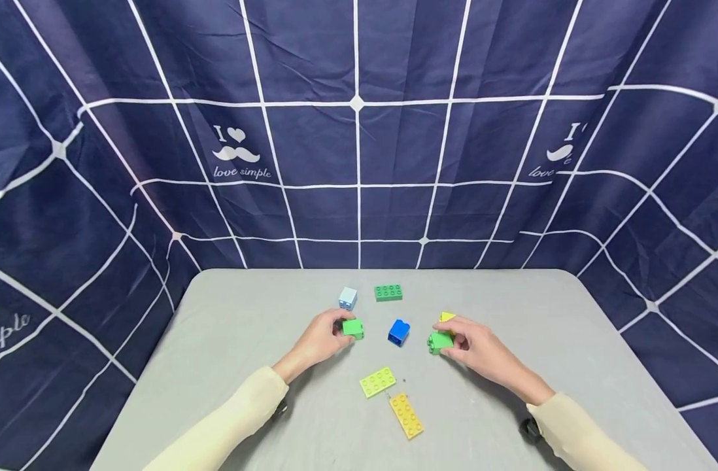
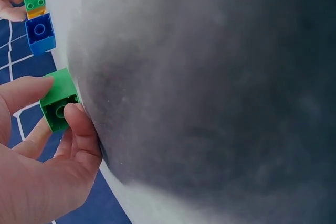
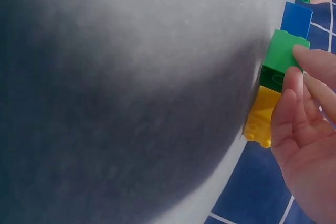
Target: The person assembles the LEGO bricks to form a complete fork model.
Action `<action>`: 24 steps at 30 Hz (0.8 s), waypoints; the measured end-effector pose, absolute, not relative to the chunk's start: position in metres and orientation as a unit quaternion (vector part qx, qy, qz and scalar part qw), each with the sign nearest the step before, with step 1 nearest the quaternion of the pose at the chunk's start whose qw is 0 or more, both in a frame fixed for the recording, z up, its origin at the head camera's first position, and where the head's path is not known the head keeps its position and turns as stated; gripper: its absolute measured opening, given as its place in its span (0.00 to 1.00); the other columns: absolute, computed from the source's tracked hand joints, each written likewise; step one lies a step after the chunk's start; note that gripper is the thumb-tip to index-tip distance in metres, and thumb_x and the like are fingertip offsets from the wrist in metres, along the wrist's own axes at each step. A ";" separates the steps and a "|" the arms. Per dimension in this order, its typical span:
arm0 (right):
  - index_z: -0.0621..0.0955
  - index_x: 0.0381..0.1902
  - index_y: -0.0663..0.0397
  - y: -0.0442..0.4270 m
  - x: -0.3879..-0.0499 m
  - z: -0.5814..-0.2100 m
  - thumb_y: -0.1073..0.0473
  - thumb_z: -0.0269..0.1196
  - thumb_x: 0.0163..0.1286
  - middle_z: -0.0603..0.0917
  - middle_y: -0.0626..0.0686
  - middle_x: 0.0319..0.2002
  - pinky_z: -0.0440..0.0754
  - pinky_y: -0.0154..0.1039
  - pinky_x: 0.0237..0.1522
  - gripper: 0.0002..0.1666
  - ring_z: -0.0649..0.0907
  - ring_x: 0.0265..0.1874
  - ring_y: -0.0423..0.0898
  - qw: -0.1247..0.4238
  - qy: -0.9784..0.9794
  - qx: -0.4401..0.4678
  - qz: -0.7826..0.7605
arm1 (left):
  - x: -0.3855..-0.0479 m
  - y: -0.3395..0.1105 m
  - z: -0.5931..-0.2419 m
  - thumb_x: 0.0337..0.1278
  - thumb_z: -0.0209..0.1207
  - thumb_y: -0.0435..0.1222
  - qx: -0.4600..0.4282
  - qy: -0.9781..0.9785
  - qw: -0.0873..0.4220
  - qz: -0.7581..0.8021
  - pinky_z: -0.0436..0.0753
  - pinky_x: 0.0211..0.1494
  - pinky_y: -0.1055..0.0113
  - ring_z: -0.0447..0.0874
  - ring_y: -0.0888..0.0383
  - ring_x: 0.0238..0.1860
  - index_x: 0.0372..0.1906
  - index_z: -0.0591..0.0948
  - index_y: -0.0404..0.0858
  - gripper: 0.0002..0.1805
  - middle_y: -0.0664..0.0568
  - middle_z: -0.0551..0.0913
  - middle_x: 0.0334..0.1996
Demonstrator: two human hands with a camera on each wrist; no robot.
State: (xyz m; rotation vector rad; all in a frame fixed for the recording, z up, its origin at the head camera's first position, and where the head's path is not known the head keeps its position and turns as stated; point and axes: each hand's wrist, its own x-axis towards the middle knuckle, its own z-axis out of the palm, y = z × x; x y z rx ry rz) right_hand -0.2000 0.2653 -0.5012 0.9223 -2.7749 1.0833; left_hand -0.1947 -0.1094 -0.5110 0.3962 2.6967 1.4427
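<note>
My left hand (image 1: 324,339) pinches a bright green block (image 1: 352,328) between thumb and fingers; in the left wrist view its hollow underside faces my palm. Another green block (image 1: 440,342) is gripped by my right hand (image 1: 482,350), its studs pointing left in the head view. A yellow block (image 1: 446,317) lies just behind that hand, partly covered by the fingers. Between the two hands a blue block (image 1: 399,332) lies on its side. The right wrist view shows the held green block (image 3: 283,56) between the blue block (image 3: 296,20) and the yellow one (image 3: 261,116).
On the grey table (image 1: 241,314), a light blue block (image 1: 348,298) stands behind my left hand, with a flat green brick (image 1: 388,292) to its right. Nearer the front lie a lime brick (image 1: 378,382) and an orange-yellow brick (image 1: 405,415). A dark blue curtain (image 1: 312,144) hangs behind.
</note>
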 end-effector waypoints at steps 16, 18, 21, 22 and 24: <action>0.89 0.58 0.59 0.264 -0.203 -0.494 0.71 0.79 0.64 0.84 0.49 0.46 0.81 0.36 0.36 0.24 0.79 0.34 0.38 -0.019 -0.896 0.297 0.329 | -0.187 -0.123 -0.506 0.61 0.70 0.21 0.106 0.852 0.047 0.511 0.84 0.42 0.63 0.83 0.55 0.42 0.54 0.84 0.35 0.18 0.48 0.85 0.48; 0.89 0.58 0.59 0.263 -0.203 -0.493 0.71 0.79 0.64 0.83 0.49 0.46 0.81 0.36 0.36 0.24 0.79 0.35 0.38 -0.024 -0.897 0.297 0.328 | -0.185 -0.125 -0.505 0.61 0.68 0.20 0.101 0.851 0.051 0.513 0.83 0.43 0.62 0.83 0.55 0.43 0.54 0.83 0.35 0.18 0.48 0.85 0.48; 0.89 0.59 0.59 0.263 -0.203 -0.493 0.71 0.79 0.65 0.83 0.50 0.47 0.81 0.36 0.36 0.24 0.79 0.35 0.38 -0.028 -0.898 0.297 0.324 | -0.183 -0.129 -0.504 0.58 0.66 0.20 0.092 0.849 0.058 0.517 0.83 0.43 0.62 0.82 0.53 0.44 0.53 0.81 0.35 0.19 0.47 0.84 0.48; 0.89 0.59 0.60 0.263 -0.203 -0.493 0.70 0.79 0.65 0.83 0.50 0.47 0.81 0.36 0.37 0.24 0.79 0.35 0.38 -0.028 -0.898 0.296 0.324 | -0.182 -0.130 -0.504 0.56 0.66 0.20 0.090 0.848 0.059 0.520 0.84 0.43 0.62 0.82 0.53 0.44 0.53 0.80 0.35 0.20 0.47 0.83 0.49; 0.89 0.59 0.59 0.263 -0.203 -0.493 0.70 0.79 0.65 0.83 0.51 0.48 0.81 0.36 0.37 0.24 0.79 0.35 0.38 -0.028 -0.899 0.295 0.321 | -0.180 -0.132 -0.504 0.53 0.65 0.19 0.085 0.845 0.057 0.525 0.83 0.43 0.62 0.82 0.52 0.44 0.52 0.79 0.36 0.21 0.46 0.82 0.49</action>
